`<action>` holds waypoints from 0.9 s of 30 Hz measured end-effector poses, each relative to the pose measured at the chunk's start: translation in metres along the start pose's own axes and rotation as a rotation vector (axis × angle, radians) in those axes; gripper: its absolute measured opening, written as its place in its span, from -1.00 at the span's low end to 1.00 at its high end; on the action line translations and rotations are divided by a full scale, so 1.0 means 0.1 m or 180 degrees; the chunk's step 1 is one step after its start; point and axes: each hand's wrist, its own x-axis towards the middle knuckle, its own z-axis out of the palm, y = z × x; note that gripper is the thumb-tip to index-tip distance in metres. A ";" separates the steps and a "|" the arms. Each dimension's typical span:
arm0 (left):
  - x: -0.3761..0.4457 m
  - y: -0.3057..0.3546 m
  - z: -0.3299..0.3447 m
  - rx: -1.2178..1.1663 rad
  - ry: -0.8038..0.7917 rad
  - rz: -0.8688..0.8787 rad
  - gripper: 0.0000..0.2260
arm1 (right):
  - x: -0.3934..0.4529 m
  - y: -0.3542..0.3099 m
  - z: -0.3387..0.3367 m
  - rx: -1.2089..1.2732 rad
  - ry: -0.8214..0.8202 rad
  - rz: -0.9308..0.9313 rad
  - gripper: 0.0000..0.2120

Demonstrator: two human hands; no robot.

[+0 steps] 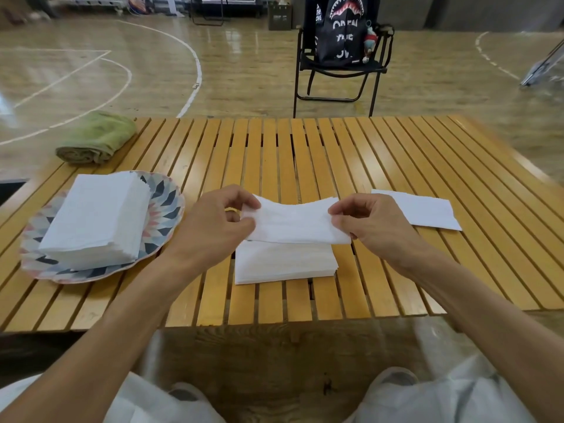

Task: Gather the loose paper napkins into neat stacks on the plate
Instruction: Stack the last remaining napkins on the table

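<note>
Fingers of the left hand and right hand pinch opposite ends of one napkin above a small table pile. One stack sits on the plate; another napkin lies loose. Roughly half remains.

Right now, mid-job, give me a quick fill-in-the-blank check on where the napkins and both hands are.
1. Both hands, left hand and right hand, pinch one ____ by its ends.
2. The tallest napkin stack sits on the patterned ____.
3. The held napkin hangs above a smaller stack on the slatted ____.
4. At the table's far left corner lies a rolled green ____.

Missing words: napkin; plate; table; towel
</note>
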 end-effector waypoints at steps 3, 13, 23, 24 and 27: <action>-0.01 -0.05 0.02 0.0532 -0.0233 0.0057 -0.79 | -0.02 0.02 0.06 -0.0164 -0.0009 0.0065 -0.90; -0.05 -0.14 0.09 0.1352 -0.0575 -0.0110 -0.86 | -0.04 0.06 0.19 -0.0767 -0.0341 0.0171 -0.87; -0.06 -0.26 0.15 0.2007 -0.0745 -0.0374 -0.75 | -0.03 0.10 0.21 -0.1296 -0.0440 0.0138 -0.86; -0.06 -0.27 0.16 0.2129 -0.0688 -0.0365 -0.74 | -0.03 0.10 0.20 -0.1387 -0.0394 0.0073 -0.85; -0.08 -0.25 0.19 0.2279 -0.0528 -0.0113 -0.76 | -0.06 0.09 0.17 -0.1839 -0.0299 -0.0329 -0.79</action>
